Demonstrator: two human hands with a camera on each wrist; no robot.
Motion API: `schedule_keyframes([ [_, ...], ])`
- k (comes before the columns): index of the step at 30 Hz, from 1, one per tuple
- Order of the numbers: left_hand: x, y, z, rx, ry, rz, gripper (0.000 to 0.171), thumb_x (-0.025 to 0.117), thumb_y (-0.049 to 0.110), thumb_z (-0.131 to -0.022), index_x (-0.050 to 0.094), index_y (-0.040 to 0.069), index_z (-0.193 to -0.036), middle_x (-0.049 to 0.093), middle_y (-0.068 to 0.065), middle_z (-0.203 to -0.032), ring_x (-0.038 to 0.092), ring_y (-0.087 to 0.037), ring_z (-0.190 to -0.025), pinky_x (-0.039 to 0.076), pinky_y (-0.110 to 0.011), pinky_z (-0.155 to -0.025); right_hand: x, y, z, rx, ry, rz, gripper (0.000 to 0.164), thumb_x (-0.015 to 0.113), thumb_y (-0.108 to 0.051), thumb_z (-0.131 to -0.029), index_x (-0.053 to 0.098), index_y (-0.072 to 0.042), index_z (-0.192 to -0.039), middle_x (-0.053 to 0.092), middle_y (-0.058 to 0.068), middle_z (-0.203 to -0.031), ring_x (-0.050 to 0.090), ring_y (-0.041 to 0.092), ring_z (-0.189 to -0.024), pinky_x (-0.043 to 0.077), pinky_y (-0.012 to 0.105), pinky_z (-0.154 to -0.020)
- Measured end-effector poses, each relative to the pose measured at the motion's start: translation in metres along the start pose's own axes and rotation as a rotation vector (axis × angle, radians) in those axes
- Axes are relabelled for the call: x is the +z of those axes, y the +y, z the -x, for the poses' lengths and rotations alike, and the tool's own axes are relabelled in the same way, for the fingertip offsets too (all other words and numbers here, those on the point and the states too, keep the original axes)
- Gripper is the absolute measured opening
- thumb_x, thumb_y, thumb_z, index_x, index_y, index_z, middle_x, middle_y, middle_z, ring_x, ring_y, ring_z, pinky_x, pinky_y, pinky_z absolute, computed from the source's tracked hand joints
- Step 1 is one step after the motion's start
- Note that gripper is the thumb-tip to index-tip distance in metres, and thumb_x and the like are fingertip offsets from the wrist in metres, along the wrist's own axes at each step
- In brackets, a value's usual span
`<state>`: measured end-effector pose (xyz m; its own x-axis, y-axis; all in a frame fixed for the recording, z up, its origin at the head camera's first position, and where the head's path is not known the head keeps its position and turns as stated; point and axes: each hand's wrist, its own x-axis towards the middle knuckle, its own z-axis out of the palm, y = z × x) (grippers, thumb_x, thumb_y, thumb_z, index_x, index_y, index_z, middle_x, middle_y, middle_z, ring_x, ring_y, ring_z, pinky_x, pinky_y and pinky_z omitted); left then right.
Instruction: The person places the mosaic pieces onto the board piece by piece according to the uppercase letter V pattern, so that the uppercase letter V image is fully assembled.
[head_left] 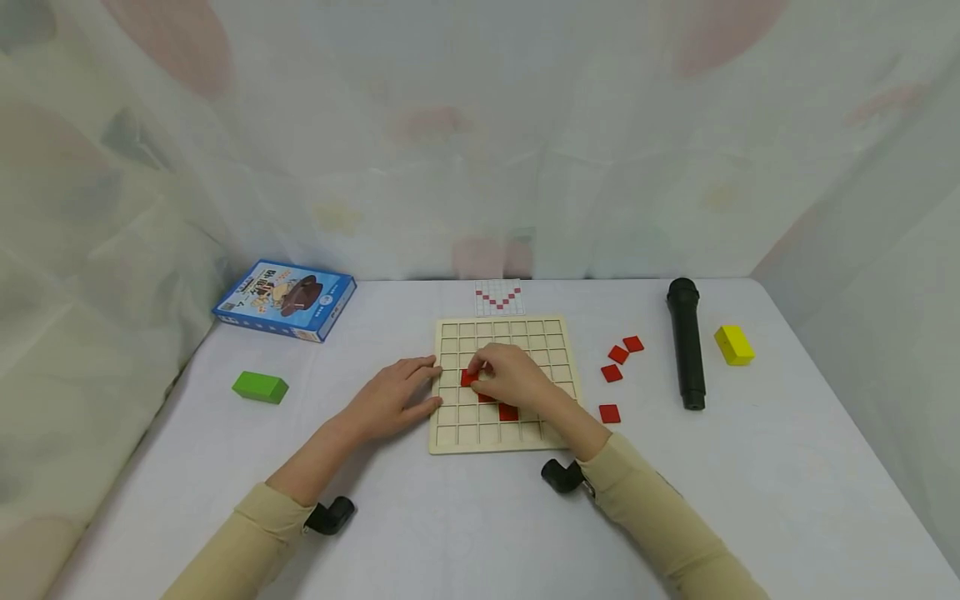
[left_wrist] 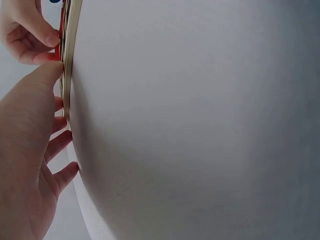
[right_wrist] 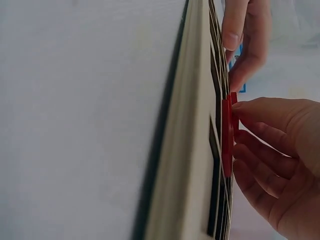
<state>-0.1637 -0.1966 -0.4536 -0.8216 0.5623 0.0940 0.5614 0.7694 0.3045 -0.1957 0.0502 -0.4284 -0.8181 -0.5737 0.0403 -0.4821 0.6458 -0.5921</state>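
A pale wooden grid board [head_left: 465, 444] lies flat in the middle of the table, its raised ridges marking off square cells. My right hand [head_left: 512, 377] is over it, thumb and fingertips at the edges of a red square tile [head_left: 468, 378]. The right wrist view shows the thumb on that tile [right_wrist: 234, 99] and curled fingers beside it. Two more red tiles [head_left: 508, 412] run diagonally down to the right, one partly covered by the hand. My left hand [head_left: 388, 398] rests at the board's left edge, fingers spread and fingertips touching its rim [left_wrist: 68, 90].
Behind the board lies a paper card [head_left: 500, 307] with a red V pattern on a grid. Several loose red tiles [head_left: 611, 373] lie to the right, near a black microphone [head_left: 686, 342] and a yellow block [head_left: 734, 345]. Leftward are a blue box [head_left: 285, 298] and a green block [head_left: 259, 387].
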Motion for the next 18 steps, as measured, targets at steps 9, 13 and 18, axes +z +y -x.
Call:
schedule_keyframes([
  [9, 0.001, 0.0, 0.001, 0.004, 0.008, -0.003, 0.055, 0.06, 0.043, -0.096, 0.053, 0.009, -0.138, 0.046, -0.013, -0.146, 0.044, -0.033, -0.132, 0.038, -0.052, -0.106, 0.004, 0.0, -0.004, 0.008, 0.01, 0.021, 0.011, 0.073, -0.014, -0.087, 0.072, -0.014, -0.098, 0.066, -0.003, -0.097, 0.055, 0.013, -0.084, 0.048, 0.027, -0.076],
  [13, 0.001, 0.0, 0.0, 0.002, 0.003, -0.005, 0.055, 0.059, 0.043, -0.096, 0.053, 0.009, -0.138, 0.045, -0.013, -0.146, 0.044, -0.033, -0.132, 0.037, -0.051, -0.107, 0.003, 0.001, -0.002, -0.008, 0.017, 0.012, 0.012, 0.073, -0.016, -0.087, 0.073, -0.014, -0.099, 0.067, -0.004, -0.1, 0.057, 0.013, -0.086, 0.049, 0.028, -0.078],
  [18, 0.002, -0.001, 0.0, -0.007, -0.004, -0.008, 0.055, 0.059, 0.044, -0.096, 0.052, 0.01, -0.139, 0.045, -0.012, -0.147, 0.043, -0.032, -0.133, 0.036, -0.05, -0.108, -0.004, 0.005, 0.008, 0.029, 0.059, -0.059, 0.012, 0.069, -0.015, -0.089, 0.073, -0.014, -0.1, 0.067, -0.004, -0.1, 0.058, 0.013, -0.087, 0.05, 0.029, -0.079],
])
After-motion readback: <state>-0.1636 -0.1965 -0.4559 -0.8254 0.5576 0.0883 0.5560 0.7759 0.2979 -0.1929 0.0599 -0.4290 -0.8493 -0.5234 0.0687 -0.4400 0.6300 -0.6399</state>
